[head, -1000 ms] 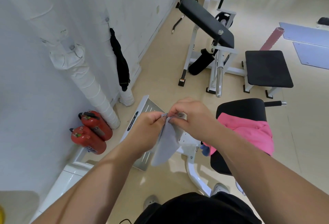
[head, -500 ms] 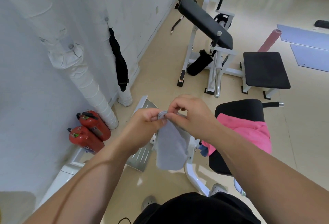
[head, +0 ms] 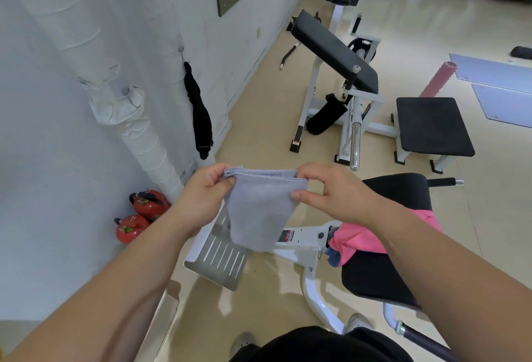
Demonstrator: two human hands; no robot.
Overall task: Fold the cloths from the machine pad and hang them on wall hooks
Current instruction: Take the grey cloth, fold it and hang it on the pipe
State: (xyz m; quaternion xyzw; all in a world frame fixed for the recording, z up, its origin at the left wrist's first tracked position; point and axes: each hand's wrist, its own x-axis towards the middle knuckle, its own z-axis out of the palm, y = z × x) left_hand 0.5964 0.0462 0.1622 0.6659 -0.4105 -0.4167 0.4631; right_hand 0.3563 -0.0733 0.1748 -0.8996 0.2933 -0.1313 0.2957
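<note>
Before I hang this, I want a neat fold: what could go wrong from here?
The grey cloth is pinched only at its top corners by the left hand and right hand, so the loose bottom may fold crooked. It hangs over the footplate and could brush it.

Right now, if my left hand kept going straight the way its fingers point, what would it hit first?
The left hand points right along the grey cloth it pinches, so it would most likely meet the right hand at the cloth's other corner. Depth is hard to judge from one view.
</note>
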